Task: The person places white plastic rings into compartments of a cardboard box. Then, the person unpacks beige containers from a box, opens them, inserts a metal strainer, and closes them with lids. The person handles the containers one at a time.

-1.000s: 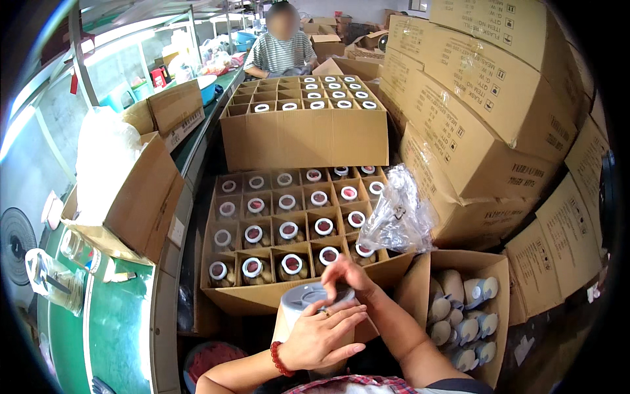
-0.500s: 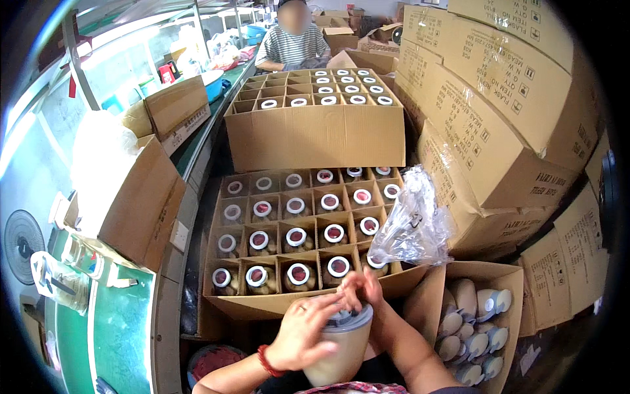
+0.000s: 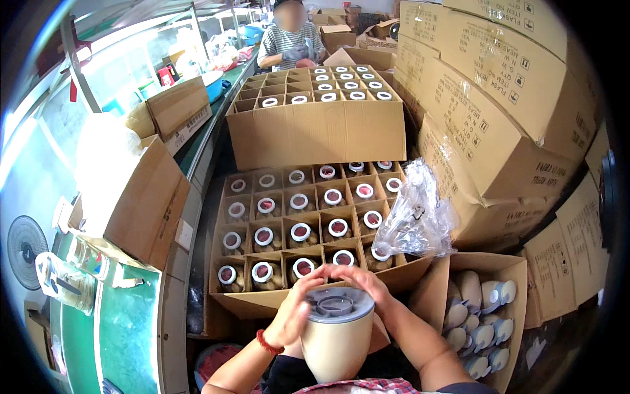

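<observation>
stacked cartons (image 3: 499,111): big brown wall of them, right of and behind the divided carton, printed sides facing in
far carton (image 3: 315,125): straight behind the divided carton, same grid inside, only the back rows filled with white-capped flasks
divided carton (image 3: 262,299): dead centre, landmark here, nearly every cell holding a flask with a white ring and dark red middle
side box (image 3: 141,197): left of the divided carton, flaps open, pale plastic bulging out on top
small box (image 3: 485,262): right of the divided carton's near corner, beige flasks lying loose inside
plastic bag (image 3: 417,220): clear, crumpled, sitting on the divided carton's right edge
flask (image 3: 336,338): beige body, grey lid, upright just in front of the divided carton's near wall
left hand (image 3: 292,315): wrapped round the flask's lid rim, red bead bracelet on the wrist
right hand (image 3: 367,282): fingers curled over the lid's far side, probably gripping, bit hard to tell
</observation>
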`<move>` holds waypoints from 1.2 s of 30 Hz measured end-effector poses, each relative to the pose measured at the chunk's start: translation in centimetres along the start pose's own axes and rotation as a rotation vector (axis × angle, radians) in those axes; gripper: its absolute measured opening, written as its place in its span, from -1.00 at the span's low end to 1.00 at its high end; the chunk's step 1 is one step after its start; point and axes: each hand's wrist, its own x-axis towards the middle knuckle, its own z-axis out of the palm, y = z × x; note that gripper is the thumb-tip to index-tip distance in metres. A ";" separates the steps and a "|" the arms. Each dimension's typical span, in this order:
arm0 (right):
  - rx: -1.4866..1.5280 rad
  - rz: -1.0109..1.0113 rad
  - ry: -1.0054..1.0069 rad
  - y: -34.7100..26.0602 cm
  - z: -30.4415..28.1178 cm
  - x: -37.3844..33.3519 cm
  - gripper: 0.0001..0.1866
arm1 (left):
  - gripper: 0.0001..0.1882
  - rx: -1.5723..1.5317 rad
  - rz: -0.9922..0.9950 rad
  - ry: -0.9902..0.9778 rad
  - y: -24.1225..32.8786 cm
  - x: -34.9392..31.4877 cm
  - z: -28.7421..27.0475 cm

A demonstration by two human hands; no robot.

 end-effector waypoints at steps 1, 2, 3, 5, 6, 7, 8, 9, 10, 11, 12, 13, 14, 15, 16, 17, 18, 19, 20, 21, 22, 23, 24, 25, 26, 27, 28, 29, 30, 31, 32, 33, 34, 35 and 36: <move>0.278 0.151 0.051 1.2 -0.3 0.4 -0.37 | -0.37 0.168 0.091 -0.025 3.0 0.8 0.5; 0.560 0.297 0.088 2.0 -0.3 1.1 -0.38 | -0.38 0.351 0.184 -0.044 5.4 1.1 0.9; 0.556 0.270 0.006 2.7 -0.9 1.3 -0.46 | -0.36 0.179 0.107 -0.002 4.7 1.0 0.6; 0.155 0.422 0.083 2.0 -1.0 2.2 -0.52 | -0.32 -0.160 -0.066 0.096 1.9 0.4 -0.6; -0.053 0.492 0.134 1.3 -1.4 2.3 -0.55 | -0.31 -0.310 -0.086 0.172 1.3 -0.1 -1.1; -0.206 0.311 0.213 1.0 -2.5 1.9 -0.59 | -0.31 -0.461 -0.097 0.248 1.5 -0.1 -1.4; -0.384 0.253 0.336 -1.3 -0.1 2.0 -0.56 | -0.36 -0.531 -0.028 0.356 -0.5 -1.0 -3.1; -0.387 0.139 0.268 -2.8 2.0 1.5 -0.54 | -0.36 -0.447 -0.131 0.396 -2.1 -1.0 -3.3; -0.386 0.026 0.198 -3.7 4.1 1.2 -0.53 | -0.36 -0.361 -0.235 0.437 -3.4 -1.1 -3.5; -0.456 0.028 0.116 -4.5 6.1 0.7 -0.45 | -0.32 -0.303 -0.266 0.313 -4.4 -1.2 -2.4; -0.890 -0.005 -0.073 -4.9 5.8 0.3 -0.34 | -0.29 -0.506 -0.286 0.117 -4.7 -1.4 -1.5; -0.644 0.033 -0.044 -4.3 5.0 0.2 -0.30 | -0.28 -0.500 -0.254 0.111 -4.8 -1.7 -1.4; -0.397 0.079 0.000 -3.4 3.9 -0.2 -0.25 | -0.27 -0.507 -0.233 0.100 -5.0 -1.8 -0.8; -0.137 0.130 0.101 -2.6 2.8 -0.3 -0.23 | -0.28 -0.318 -0.100 0.097 -2.9 -1.2 -0.1; -0.004 0.102 0.076 -1.4 1.5 0.0 -0.33 | -0.29 -0.042 0.042 0.022 -1.6 -0.7 -0.7; 0.077 0.138 0.091 0.4 -0.3 0.1 -0.34 | -0.29 0.058 0.052 0.024 0.4 -0.2 -0.2; 0.249 0.181 0.097 1.3 -0.5 0.5 -0.33 | -0.29 0.166 0.059 0.027 2.2 -0.1 0.2; 0.319 0.243 0.073 1.5 0.1 1.2 -0.34 | -0.27 0.264 0.039 0.042 3.3 -0.3 0.1; 0.383 0.301 0.045 1.4 0.4 1.7 -0.35 | -0.26 0.361 0.029 0.055 4.0 -0.3 0.3; 0.438 0.390 -0.019 1.6 -0.1 2.3 -0.37 | -0.21 0.391 0.023 0.076 4.8 -0.2 0.8; 0.491 0.477 -0.082 2.3 -0.5 2.6 -0.39 | -0.19 0.500 0.025 0.030 5.7 0.0 1.4; 0.610 0.573 -0.050 4.0 -1.3 2.7 -0.43 | -0.17 0.610 0.035 -0.016 6.6 0.5 2.1; 0.546 0.715 0.022 4.7 -1.6 3.1 -0.43 | -0.15 0.719 0.043 -0.053 7.2 0.8 2.5; 0.487 0.727 -0.010 5.2 -1.9 3.6 -0.43 | -0.12 0.786 0.064 -0.083 7.4 1.1 3.0; 0.427 0.737 -0.040 6.0 -2.3 4.1 -0.43 | -0.11 0.813 0.083 -0.135 7.9 1.5 3.4; 0.367 0.751 -0.075 6.6 -2.4 4.6 -0.43 | -0.11 0.843 0.099 -0.180 8.8 1.9 3.8; 0.168 0.771 -0.058 7.2 -2.5 4.7 -0.44 | -0.10 0.872 0.116 -0.227 9.8 2.3 4.5; -0.024 0.804 -0.062 8.0 -2.1 5.2 -0.45 | -0.08 0.922 0.113 -0.302 11.1 2.5 5.6; -0.370 0.812 -0.013 8.2 -2.0 6.0 -0.47 | -0.16 0.919 0.181 -0.378 12.0 3.1 6.3; -0.521 0.664 -0.076 8.1 -2.3 6.5 -0.52 | -0.20 0.689 0.258 -0.436 11.7 3.7 6.4; -0.483 0.628 -0.106 6.7 -1.2 7.3 -0.60 | -0.23 0.470 0.327 -0.480 11.4 4.0 5.8; -0.396 0.573 0.082 5.4 -2.1 7.1 -0.63 | -0.29 0.350 0.329 -0.490 11.9 4.3 5.2; -0.302 0.510 0.265 4.1 -2.9 6.7 -0.67 | -0.33 0.338 0.368 -0.355 11.6 4.0 4.2; -0.306 0.328 0.368 1.9 -3.7 5.5 -0.65 | -0.34 0.235 0.274 -0.223 10.3 3.3 2.7; -0.192 0.281 0.490 -0.2 -3.3 4.7 -0.64 | -0.36 0.137 0.174 -0.086 8.6 2.5 1.0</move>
